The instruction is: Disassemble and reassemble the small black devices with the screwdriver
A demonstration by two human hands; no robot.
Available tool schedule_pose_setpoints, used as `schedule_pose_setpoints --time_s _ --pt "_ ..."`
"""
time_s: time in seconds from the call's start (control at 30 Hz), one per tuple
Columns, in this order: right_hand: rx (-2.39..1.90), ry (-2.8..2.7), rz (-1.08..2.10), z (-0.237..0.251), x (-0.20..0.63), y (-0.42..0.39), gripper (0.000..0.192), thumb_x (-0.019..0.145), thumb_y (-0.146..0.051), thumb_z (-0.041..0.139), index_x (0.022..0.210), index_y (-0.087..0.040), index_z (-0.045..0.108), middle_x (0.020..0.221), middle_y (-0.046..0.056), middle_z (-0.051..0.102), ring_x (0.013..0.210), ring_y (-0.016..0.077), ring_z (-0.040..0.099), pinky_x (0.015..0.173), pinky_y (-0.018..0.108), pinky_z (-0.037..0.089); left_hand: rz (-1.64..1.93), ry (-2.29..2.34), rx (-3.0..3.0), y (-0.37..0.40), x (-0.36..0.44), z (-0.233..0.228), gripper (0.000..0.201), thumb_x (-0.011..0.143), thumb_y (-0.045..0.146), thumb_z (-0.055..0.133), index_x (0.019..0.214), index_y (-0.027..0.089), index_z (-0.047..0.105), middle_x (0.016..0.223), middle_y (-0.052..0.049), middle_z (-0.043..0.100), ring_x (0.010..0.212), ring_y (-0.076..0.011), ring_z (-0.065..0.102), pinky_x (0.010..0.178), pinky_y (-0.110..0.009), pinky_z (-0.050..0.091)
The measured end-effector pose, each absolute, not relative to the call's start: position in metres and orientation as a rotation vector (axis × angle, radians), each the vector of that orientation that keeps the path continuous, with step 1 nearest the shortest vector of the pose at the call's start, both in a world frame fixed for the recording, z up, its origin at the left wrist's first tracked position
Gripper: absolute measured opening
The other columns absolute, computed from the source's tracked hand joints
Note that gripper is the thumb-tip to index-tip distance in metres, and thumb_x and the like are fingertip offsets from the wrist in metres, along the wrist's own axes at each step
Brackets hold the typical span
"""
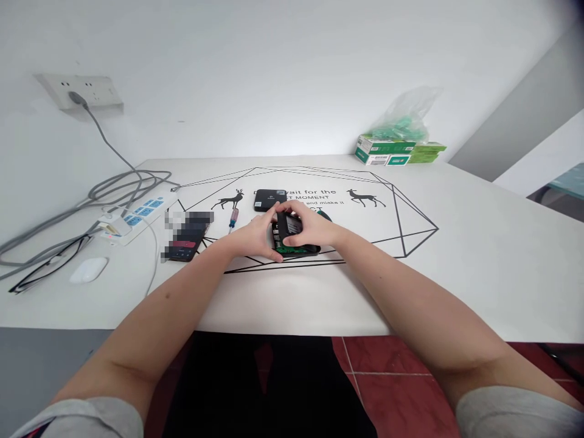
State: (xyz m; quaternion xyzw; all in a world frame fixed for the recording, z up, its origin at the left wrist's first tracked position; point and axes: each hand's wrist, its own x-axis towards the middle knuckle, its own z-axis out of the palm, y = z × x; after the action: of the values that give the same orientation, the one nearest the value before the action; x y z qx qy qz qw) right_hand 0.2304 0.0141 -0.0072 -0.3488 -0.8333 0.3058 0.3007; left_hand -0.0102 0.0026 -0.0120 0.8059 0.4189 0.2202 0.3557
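Observation:
A small black electronic device with a green circuit board showing lies on the printed mat in front of me. My left hand grips its left side, thumb at the near edge and fingers at the far edge. My right hand is closed around a black rectangular block with a grey label, tilted up over the board. I cannot tell whether the block is still attached. Just behind lies a flat black cover with small stickers. A screwdriver with a blue and red handle rests left of my left hand.
At left are a phone, a power strip with grey cables, glasses and a white earbud case. Green and white boxes with a plastic bag stand against the wall. A teal object peeks out behind my right hand.

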Motion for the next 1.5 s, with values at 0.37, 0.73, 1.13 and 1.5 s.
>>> schedule_pose_setpoints --time_s 0.37,0.73,1.13,1.5 --pt "-0.642 -2.093 1.189 0.029 0.248 0.000 0.082 0.070 -0.093 0.076 0.112 -0.024 0.064 0.126 0.011 0.069 0.121 0.0331 0.065 0.103 0.047 0.053 0.330 1.218 2.452 0.011 -0.018 -0.009 0.089 0.074 0.057 0.088 0.153 0.022 0.066 0.171 -0.018 0.050 0.157 -0.0497 0.040 0.129 -0.064 0.036" --pt "-1.007 -2.759 1.006 0.055 0.264 -0.022 0.054 0.061 -0.041 0.095 0.096 -0.027 0.056 0.112 0.003 0.059 0.093 0.0236 0.060 0.077 0.038 0.057 0.329 1.215 2.420 0.015 -0.022 -0.005 0.076 0.081 0.064 0.079 0.145 0.023 0.069 0.164 -0.015 0.059 0.156 -0.0470 0.042 0.129 -0.057 0.035" --pt "-1.111 -2.744 1.168 0.049 0.259 -0.021 0.069 0.069 -0.051 0.095 0.130 -0.030 0.073 0.125 0.006 0.076 0.089 0.0231 0.073 0.074 0.036 0.056 0.368 1.261 2.348 0.016 -0.023 -0.007 0.084 0.075 0.059 0.085 0.148 0.024 0.065 0.156 -0.015 0.065 0.153 -0.0448 0.046 0.126 -0.055 0.041" --pt "-1.151 -2.404 0.439 -0.014 0.198 0.003 0.018 0.091 -0.018 0.064 0.106 -0.018 0.073 0.110 0.012 0.077 0.108 0.0272 0.069 0.097 0.039 0.053 0.370 1.223 2.413 0.015 -0.019 -0.009 0.073 0.079 0.060 0.079 0.141 0.024 0.065 0.147 -0.016 0.067 0.143 -0.0441 0.051 0.122 -0.057 0.042"
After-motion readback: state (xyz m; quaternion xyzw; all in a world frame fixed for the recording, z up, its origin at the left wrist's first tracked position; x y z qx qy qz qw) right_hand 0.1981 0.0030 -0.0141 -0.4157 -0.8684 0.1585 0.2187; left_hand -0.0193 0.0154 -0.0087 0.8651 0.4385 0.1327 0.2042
